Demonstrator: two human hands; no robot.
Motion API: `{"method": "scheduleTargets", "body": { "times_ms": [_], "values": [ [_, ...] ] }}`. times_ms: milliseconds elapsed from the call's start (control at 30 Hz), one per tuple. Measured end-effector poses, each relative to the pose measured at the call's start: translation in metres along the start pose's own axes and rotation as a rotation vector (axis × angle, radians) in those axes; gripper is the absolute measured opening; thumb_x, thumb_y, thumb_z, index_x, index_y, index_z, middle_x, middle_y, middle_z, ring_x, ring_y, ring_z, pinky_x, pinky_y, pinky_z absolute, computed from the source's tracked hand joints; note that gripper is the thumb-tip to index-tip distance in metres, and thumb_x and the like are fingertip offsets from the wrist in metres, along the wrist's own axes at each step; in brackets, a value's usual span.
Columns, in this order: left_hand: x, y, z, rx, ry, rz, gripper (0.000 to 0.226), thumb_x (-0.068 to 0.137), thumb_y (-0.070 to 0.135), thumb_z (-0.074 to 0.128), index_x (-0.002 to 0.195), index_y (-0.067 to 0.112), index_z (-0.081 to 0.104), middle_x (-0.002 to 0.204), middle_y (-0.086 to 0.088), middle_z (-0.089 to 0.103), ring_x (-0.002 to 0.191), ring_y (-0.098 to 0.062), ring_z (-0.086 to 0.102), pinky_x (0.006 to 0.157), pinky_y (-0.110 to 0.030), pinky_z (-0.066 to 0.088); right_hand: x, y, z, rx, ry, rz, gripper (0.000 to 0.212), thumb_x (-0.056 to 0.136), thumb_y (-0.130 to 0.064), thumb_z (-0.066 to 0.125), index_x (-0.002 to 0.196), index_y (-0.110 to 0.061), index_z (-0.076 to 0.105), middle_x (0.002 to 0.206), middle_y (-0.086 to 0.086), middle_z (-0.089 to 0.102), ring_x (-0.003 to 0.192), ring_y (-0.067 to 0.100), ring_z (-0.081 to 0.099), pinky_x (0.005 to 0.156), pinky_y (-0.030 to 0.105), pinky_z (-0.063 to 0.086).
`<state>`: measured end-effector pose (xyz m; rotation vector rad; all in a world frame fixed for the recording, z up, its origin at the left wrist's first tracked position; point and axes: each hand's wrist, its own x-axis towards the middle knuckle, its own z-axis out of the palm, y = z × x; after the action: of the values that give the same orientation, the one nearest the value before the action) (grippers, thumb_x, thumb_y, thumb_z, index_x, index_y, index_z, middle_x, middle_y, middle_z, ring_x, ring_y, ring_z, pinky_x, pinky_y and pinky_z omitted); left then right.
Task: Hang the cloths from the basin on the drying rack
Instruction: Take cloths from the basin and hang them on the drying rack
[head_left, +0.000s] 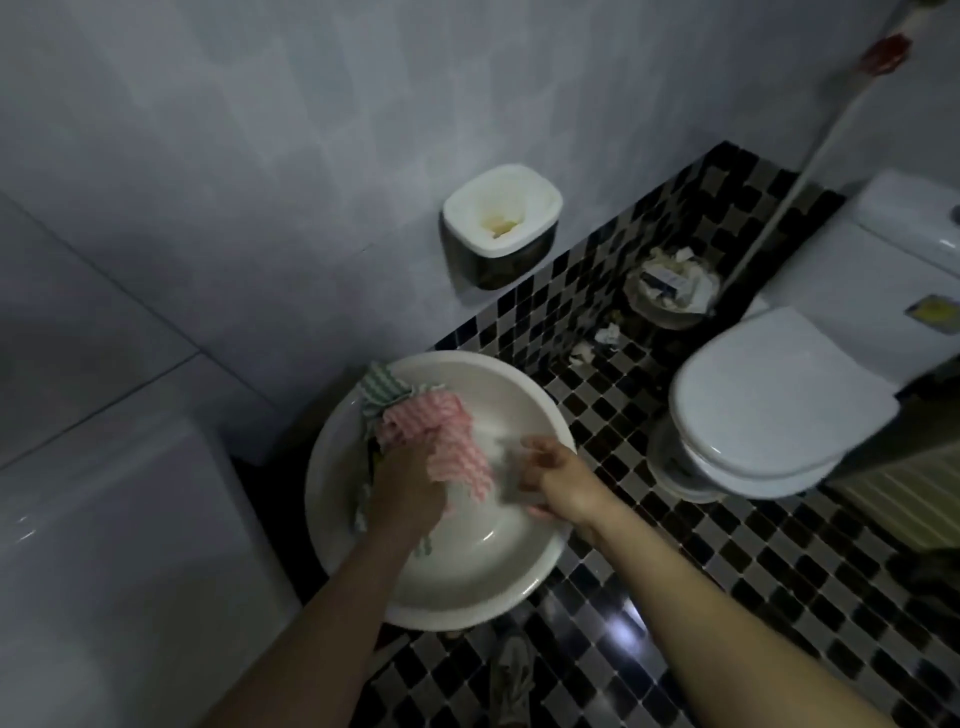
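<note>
A round white basin (498, 587) stands on the checkered floor. Inside it lie a pink-and-white wavy cloth (447, 431) and a green-striped cloth (382, 391) that drapes over the far rim. My left hand (408, 491) is closed around the lower part of the pink cloth, inside the basin. My right hand (558, 475) pinches a blurred grey-white cloth (511, 480) at the basin's right side. No drying rack is in view.
A white toilet (774, 400) with its lid down stands to the right. A full waste bin (670, 291) and paper scraps sit near the wall. A white tissue box (501, 215) hangs on the wall. A white appliance (104, 545) fills the left.
</note>
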<state>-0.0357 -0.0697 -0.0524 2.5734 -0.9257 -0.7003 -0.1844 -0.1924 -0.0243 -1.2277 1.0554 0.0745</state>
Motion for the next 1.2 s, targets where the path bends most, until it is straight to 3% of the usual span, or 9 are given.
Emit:
{"method": "scheduleTargets", "body": {
  "times_ms": [133, 300, 433, 533, 667, 833, 933, 1067, 1200],
  "values": [
    [0.023, -0.014, 0.002, -0.127, 0.041, -0.057, 0.067, 0.086, 0.005, 0.058, 0.148, 0.009, 0.033, 0.154, -0.016, 0.031, 0.142, -0.029, 0.029, 0.114, -0.03, 0.02, 0.028, 0.007, 0.025, 0.073, -0.018, 0.109, 0.044, 0.099, 0.0, 0.037, 0.12, -0.038, 0.038, 0.103, -0.011, 0.058, 0.096, 0.018, 0.067, 0.075, 0.031, 0.056],
    [0.058, -0.034, 0.022, -0.203, -0.095, -0.19, 0.083, 0.09, 0.014, 0.062, 0.153, 0.032, 0.011, 0.154, -0.008, 0.034, 0.133, -0.032, 0.042, 0.097, -0.034, 0.042, 0.066, 0.019, 0.051, 0.218, -0.046, 0.224, 0.064, 0.095, -0.004, 0.051, 0.14, -0.042, 0.026, 0.116, 0.001, 0.066, 0.097, 0.029, 0.071, 0.082, 0.042, 0.057],
    [0.073, -0.037, 0.036, -0.156, -0.133, -0.193, 0.071, 0.084, 0.013, 0.064, 0.146, 0.026, 0.032, 0.139, -0.006, 0.053, 0.12, -0.03, 0.055, 0.097, -0.038, 0.048, 0.093, 0.028, 0.067, 0.375, -0.076, 0.269, 0.07, 0.091, -0.013, 0.059, 0.141, -0.048, 0.024, 0.123, 0.0, 0.058, 0.105, 0.023, 0.059, 0.075, 0.041, 0.058],
    [0.073, -0.026, 0.038, -0.342, -0.177, -0.215, 0.031, 0.08, 0.01, 0.071, 0.11, 0.015, 0.065, 0.102, -0.006, 0.069, 0.092, -0.021, 0.064, 0.08, -0.029, 0.052, 0.105, 0.03, 0.071, 0.425, -0.078, 0.256, 0.058, 0.084, -0.02, 0.069, 0.132, -0.038, 0.042, 0.112, 0.0, 0.057, 0.09, 0.017, 0.058, 0.076, 0.041, 0.057],
    [0.064, -0.018, 0.036, -0.622, -0.238, -0.22, 0.006, 0.079, 0.008, 0.077, 0.079, 0.007, 0.071, 0.061, 0.003, 0.064, 0.055, -0.008, 0.056, 0.049, -0.014, 0.044, 0.107, 0.025, 0.068, 0.425, 0.107, 0.249, 0.029, 0.09, -0.011, 0.065, 0.116, -0.019, 0.055, 0.057, -0.003, 0.058, 0.041, 0.009, 0.05, 0.053, 0.026, 0.05],
    [0.062, -0.015, 0.026, -0.886, -0.083, -0.153, 0.01, 0.083, 0.002, 0.072, 0.079, 0.011, 0.068, 0.072, 0.002, 0.067, 0.065, 0.0, 0.058, 0.064, -0.01, 0.045, 0.091, 0.005, 0.051, 0.437, 0.118, 0.188, 0.022, 0.094, -0.011, 0.057, 0.105, 0.007, 0.061, 0.078, 0.028, 0.064, 0.048, 0.024, 0.056, 0.047, 0.026, 0.048],
    [0.071, -0.032, 0.029, -0.724, 0.147, -0.204, 0.016, 0.078, 0.013, 0.078, 0.081, 0.017, 0.062, 0.083, -0.001, 0.068, 0.078, -0.016, 0.064, 0.072, -0.02, 0.05, 0.083, -0.006, 0.037, 0.464, 0.141, 0.164, 0.026, 0.097, -0.017, 0.052, 0.101, 0.006, 0.064, 0.072, 0.015, 0.073, 0.055, 0.02, 0.068, 0.053, 0.027, 0.054],
    [0.068, -0.039, 0.046, -0.164, -0.072, -0.169, 0.053, 0.071, 0.031, 0.079, 0.118, 0.019, 0.057, 0.113, -0.007, 0.066, 0.106, -0.03, 0.061, 0.089, -0.037, 0.05, 0.074, -0.02, 0.023, 0.494, 0.214, 0.126, 0.028, 0.093, -0.022, 0.055, 0.107, 0.001, 0.065, 0.085, 0.015, 0.072, 0.077, 0.028, 0.069, 0.086, 0.047, 0.055],
    [0.071, -0.031, 0.04, -0.111, 0.0, -0.204, 0.033, 0.085, 0.022, 0.066, 0.117, 0.017, 0.066, 0.113, -0.013, 0.07, 0.108, -0.032, 0.062, 0.087, -0.032, 0.048, 0.064, -0.03, 0.015, 0.561, 0.19, 0.132, 0.038, 0.09, -0.019, 0.057, 0.118, 0.006, 0.059, 0.109, 0.025, 0.066, 0.091, 0.034, 0.063, 0.092, 0.051, 0.051]
  ]
}}
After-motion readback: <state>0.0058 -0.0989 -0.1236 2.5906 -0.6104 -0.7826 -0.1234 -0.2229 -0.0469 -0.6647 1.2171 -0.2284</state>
